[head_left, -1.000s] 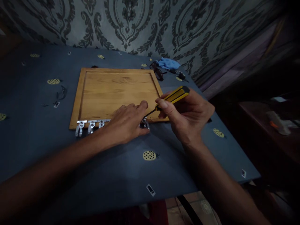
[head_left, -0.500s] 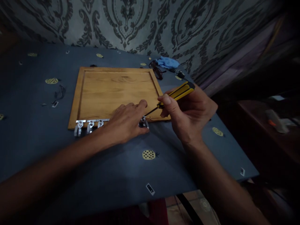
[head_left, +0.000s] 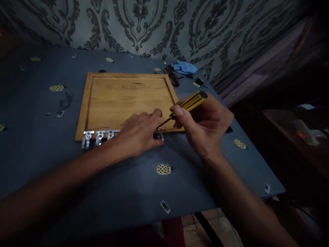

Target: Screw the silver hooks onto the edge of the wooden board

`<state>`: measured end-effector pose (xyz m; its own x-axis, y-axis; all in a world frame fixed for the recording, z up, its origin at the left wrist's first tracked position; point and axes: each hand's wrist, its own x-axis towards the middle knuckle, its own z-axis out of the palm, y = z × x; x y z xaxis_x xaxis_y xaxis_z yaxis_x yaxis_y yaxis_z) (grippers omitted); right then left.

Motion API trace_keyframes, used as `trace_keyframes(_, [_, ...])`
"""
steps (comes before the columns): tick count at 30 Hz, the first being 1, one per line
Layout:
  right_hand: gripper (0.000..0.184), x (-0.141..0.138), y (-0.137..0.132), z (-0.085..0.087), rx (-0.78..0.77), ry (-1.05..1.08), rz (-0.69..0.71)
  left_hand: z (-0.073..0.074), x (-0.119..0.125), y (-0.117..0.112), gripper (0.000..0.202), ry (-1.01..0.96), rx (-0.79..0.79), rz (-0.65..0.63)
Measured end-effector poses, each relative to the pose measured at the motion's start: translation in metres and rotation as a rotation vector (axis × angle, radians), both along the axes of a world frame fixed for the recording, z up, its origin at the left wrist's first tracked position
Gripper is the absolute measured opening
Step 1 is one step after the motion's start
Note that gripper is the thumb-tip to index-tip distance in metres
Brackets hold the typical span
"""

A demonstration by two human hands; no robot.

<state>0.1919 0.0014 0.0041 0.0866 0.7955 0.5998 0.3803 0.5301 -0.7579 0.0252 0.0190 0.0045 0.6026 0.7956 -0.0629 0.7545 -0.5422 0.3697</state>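
Note:
My right hand (head_left: 205,127) grips a yellow-and-black screwdriver (head_left: 191,103) by its handle, thumb along the near side. The shaft slants down left to a silver metal hook (head_left: 159,134) at the near edge of a framed wooden panel (head_left: 128,99). Around that hook are the thumb and forefinger of my left hand (head_left: 138,133), thumb below and forefinger above; the hand rests across the panel's edge. Left of it, several more silver hooks (head_left: 99,138) on a metal strip line the same edge. My left hand covers the strip's middle. The screwdriver's tip is partly hidden beside my fingers.
Dark eyeglasses (head_left: 173,77), a blue cloth (head_left: 184,67) and a small black item (head_left: 197,80) lie behind the panel's right corner. A dark curved piece (head_left: 66,100) and small thin pieces (head_left: 48,114) lie left on the blue patterned tablecloth (head_left: 115,192). A patterned wall (head_left: 154,31) closes the back.
My right hand and the screwdriver have shifted slightly left, and the handle has turned a little. My left hand stays on the hook and panel.

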Motion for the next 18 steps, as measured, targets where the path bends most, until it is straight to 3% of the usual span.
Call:
trace_keyframes(10, [0.018,0.006,-0.005,0.006,-0.043,-0.075,0.09,-0.001,-0.001,-0.001,0.058,-0.003,0.018,-0.012])
trace_keyframes(18, [0.02,0.011,-0.001,0.011,-0.141,-0.007,0.177,-0.002,-0.001,-0.001,0.061,-0.001,0.031,-0.011])
